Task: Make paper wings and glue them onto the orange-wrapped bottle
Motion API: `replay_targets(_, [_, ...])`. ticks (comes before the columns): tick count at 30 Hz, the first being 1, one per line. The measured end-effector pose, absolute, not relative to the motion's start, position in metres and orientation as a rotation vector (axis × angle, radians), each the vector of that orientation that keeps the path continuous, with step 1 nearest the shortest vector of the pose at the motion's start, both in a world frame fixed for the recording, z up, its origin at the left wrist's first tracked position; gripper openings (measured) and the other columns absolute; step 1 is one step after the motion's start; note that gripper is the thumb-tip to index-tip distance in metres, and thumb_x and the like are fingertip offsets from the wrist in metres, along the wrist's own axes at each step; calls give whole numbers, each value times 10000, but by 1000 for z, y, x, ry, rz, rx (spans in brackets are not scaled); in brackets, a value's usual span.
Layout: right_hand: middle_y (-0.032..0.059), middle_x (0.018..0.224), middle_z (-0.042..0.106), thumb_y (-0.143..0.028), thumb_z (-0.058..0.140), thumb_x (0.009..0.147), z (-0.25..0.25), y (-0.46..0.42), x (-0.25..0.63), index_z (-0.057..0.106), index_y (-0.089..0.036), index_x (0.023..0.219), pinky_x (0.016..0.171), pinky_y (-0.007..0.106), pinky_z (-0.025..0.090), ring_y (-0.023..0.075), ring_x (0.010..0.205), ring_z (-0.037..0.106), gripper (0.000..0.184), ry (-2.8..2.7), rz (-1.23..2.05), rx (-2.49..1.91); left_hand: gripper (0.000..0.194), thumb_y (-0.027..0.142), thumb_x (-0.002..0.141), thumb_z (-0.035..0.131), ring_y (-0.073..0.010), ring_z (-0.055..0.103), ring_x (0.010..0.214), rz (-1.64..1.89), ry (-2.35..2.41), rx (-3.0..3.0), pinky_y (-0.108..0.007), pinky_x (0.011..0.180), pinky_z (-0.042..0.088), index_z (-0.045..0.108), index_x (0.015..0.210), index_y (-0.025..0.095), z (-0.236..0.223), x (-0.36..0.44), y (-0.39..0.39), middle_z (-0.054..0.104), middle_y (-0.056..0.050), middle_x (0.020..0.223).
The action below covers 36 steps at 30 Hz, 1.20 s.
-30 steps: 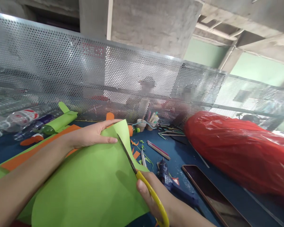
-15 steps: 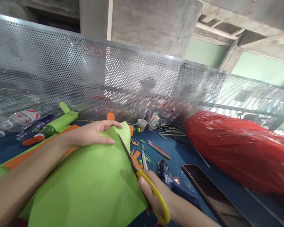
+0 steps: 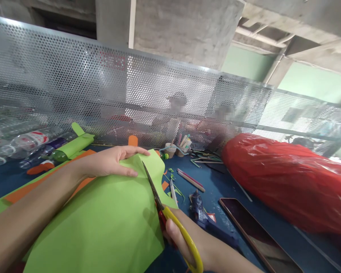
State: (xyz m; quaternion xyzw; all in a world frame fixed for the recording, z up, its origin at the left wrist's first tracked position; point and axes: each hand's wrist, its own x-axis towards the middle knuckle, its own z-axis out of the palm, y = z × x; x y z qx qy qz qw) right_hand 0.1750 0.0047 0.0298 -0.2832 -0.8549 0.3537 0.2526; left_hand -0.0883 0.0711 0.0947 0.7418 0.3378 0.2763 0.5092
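Note:
A large sheet of light green paper point(image 3: 102, 220) spreads across the front of the view, curving up toward its far edge. My left hand point(image 3: 116, 159) pinches that far edge, thumb on the near face and fingers over the top. In my right hand point(image 3: 179, 231) is a pair of scissors point(image 3: 176, 218) with yellow and red handles. One dark blade lies over the sheet, its tip near the pinched edge; the other blade is hidden behind the paper. To the right of the blade, a strip of the green paper bends away from the sheet.
A blue glue gun point(image 3: 200, 212), a phone point(image 3: 252, 231) and pencils point(image 3: 190, 180) lie on the blue table to the right. Beyond them bulges a red plastic bag point(image 3: 284, 182). Plastic bottles point(image 3: 28, 144) lie at left. A perforated metal screen point(image 3: 147, 91) stands behind; people show through it.
The scissors' handles have shifted slightly left and the cut strip now bends further out to the right. The sheet's lower part has slid left. My left hand keeps its hold.

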Motion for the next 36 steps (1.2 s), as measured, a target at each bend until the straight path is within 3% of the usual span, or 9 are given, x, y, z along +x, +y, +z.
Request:
replay_targets(18, [-13, 677, 445, -730, 141, 915, 12, 7, 172, 447, -202, 796, 477, 231, 347, 124, 577, 383, 622, -2232, 1007, -815, 574, 299, 822, 725, -267, 593, 1201, 641, 812, 1818, -343, 913, 528, 493, 1340, 393, 98, -85, 67, 621, 18, 1338])
replay_targets(26, [-11, 666, 442, -740, 134, 907, 17, 9, 172, 422, -215, 772, 558, 258, 394, 145, 616, 414, 615, -2272, 983, -754, 594, 282, 809, 736, -273, 604, 1190, 646, 822, 1801, -351, 915, 527, 501, 1345, 384, 98, -85, 67, 631, 10, 1328])
replay_targets(36, [-2, 702, 459, -713, 155, 927, 24, 3, 171, 438, -207, 816, 550, 256, 418, 144, 632, 432, 590, -2255, 985, -793, 589, 260, 827, 723, -267, 617, 1173, 635, 800, 1795, -363, 925, 526, 488, 1349, 397, 98, -85, 66, 639, 13, 1316])
